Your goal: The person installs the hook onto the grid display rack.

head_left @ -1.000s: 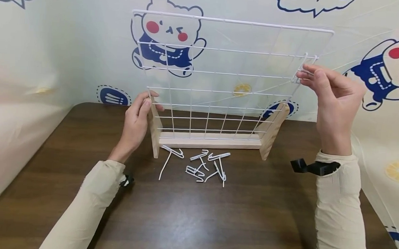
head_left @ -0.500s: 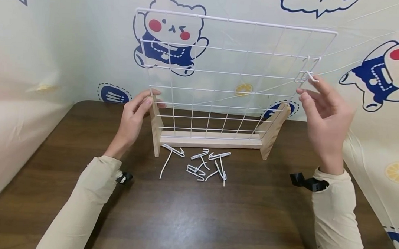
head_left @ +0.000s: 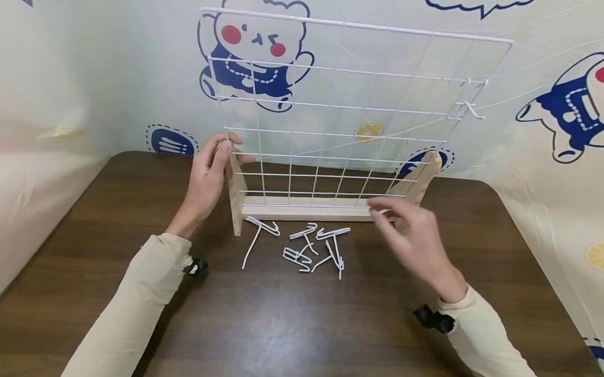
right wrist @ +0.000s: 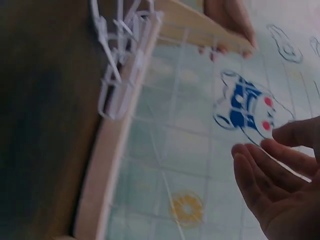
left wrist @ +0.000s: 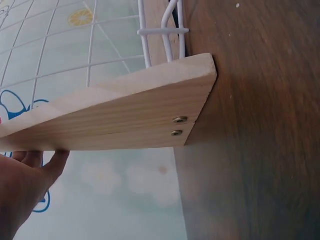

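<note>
A white wire grid rack (head_left: 344, 24) stands in a wooden base. My left hand (head_left: 209, 170) holds the top of the base's left side panel (head_left: 236, 208), thumb in front and fingers behind; the left wrist view shows this panel (left wrist: 125, 117) from outside. One white wire hook (head_left: 469, 108) hangs on the grid's upper right. My right hand (head_left: 416, 235), holding nothing, is in front of the rack's lower right, its fingers bent loosely. Several loose white hooks (head_left: 332, 233) lie before the base; they look blurred in the right wrist view (right wrist: 117, 75).
The brown wooden table (head_left: 275, 333) carries the rack near its back edge. Behind it hangs a pale patterned cloth (head_left: 135, 69). The base's right side panel (head_left: 418, 176) is partly covered by my right hand.
My right hand has let go of the hook at the grid's upper right and moved down and left towards the loose hooks. That hook stays hanging. My left hand keeps its hold.
</note>
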The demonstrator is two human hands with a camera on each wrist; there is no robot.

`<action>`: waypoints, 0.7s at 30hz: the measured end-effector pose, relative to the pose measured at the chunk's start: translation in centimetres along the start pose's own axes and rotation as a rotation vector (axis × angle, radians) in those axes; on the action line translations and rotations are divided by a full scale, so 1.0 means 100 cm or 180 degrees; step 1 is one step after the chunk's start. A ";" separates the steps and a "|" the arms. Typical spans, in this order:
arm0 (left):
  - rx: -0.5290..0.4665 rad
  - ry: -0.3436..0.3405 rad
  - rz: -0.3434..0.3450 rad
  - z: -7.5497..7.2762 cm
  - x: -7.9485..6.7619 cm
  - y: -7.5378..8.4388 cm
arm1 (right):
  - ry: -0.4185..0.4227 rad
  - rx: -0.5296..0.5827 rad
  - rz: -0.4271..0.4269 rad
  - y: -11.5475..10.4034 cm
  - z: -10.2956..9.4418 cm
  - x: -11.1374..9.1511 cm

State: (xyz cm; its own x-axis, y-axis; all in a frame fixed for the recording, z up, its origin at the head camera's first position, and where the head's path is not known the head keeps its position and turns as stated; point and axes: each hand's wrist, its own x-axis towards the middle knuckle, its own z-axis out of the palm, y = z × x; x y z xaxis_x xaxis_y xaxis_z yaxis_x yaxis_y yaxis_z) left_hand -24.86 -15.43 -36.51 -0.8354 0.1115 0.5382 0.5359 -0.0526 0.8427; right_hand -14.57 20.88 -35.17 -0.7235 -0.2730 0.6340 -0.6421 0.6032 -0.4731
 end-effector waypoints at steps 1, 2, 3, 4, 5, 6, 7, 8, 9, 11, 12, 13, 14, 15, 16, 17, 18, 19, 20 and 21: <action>0.0055 0.0004 0.0002 0.000 0.000 0.000 | -0.0142 -0.0008 -0.0026 0.000 0.006 -0.003; 0.0073 -0.0002 0.0010 0.000 0.000 0.001 | -0.0289 -0.0004 -0.0037 0.000 0.011 -0.006; 0.0085 -0.0009 0.0020 0.000 0.000 0.001 | -0.0431 0.0000 -0.0042 0.000 0.016 -0.009; 0.0113 -0.0022 0.0035 0.000 0.000 0.002 | -0.0574 -0.0007 -0.0036 -0.001 0.022 -0.011; 0.0141 -0.0032 0.0044 -0.001 0.000 0.002 | -0.0709 0.0010 -0.0016 -0.002 0.026 -0.013; 0.0166 -0.0044 0.0046 -0.001 0.000 0.003 | -0.0844 0.0006 0.0006 -0.003 0.031 -0.015; 0.0186 -0.0055 0.0043 -0.001 0.000 0.004 | -0.0982 -0.0004 0.0026 -0.003 0.035 -0.018; 0.0209 -0.0070 0.0028 -0.001 0.001 0.005 | -0.1108 -0.0016 0.0055 -0.004 0.039 -0.019; 0.0239 -0.0083 0.0009 -0.001 0.001 0.007 | -0.1220 -0.0048 0.0081 -0.005 0.042 -0.021; 0.0329 -0.0103 -0.0017 -0.001 0.001 0.012 | -0.1399 -0.0108 0.0105 -0.007 0.048 -0.024; 0.0378 -0.0107 -0.0034 0.000 0.001 0.016 | -0.1475 -0.0152 0.0099 -0.008 0.050 -0.025; 0.0418 -0.0111 -0.0053 0.000 0.001 0.019 | -0.1529 -0.0193 0.0071 -0.009 0.052 -0.027; 0.0460 -0.0111 -0.0074 0.001 0.001 0.023 | -0.1578 -0.0236 0.0055 -0.009 0.054 -0.028; 0.0504 -0.0105 -0.0079 0.001 0.001 0.027 | -0.1621 -0.0284 0.0031 -0.010 0.055 -0.029; 0.0538 -0.0100 -0.0079 0.001 0.000 0.030 | -0.1656 -0.0321 0.0004 -0.010 0.057 -0.030; 0.0566 -0.0095 -0.0085 0.001 0.000 0.032 | -0.1689 -0.0361 -0.0013 -0.010 0.058 -0.031; 0.0572 -0.0095 -0.0090 0.001 0.000 0.033 | -0.1712 -0.0400 -0.0028 -0.009 0.059 -0.032; 0.0577 -0.0091 -0.0087 0.001 0.000 0.032 | -0.1721 -0.0424 -0.0038 -0.009 0.060 -0.033; 0.0573 -0.0088 -0.0079 0.000 0.000 0.030 | -0.1732 -0.0450 -0.0040 -0.009 0.060 -0.034; 0.0562 -0.0086 -0.0065 -0.001 0.001 0.028 | -0.1728 -0.0476 -0.0051 -0.009 0.060 -0.034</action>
State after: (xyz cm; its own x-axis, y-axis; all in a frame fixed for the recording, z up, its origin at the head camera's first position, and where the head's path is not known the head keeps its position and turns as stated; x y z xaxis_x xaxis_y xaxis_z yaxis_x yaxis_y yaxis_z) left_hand -23.46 -15.65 -34.13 -0.8440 0.1376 0.5184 0.5340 0.1247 0.8363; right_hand -13.06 16.77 -40.62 -0.7659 -0.6056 0.2158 -0.6398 0.6847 -0.3491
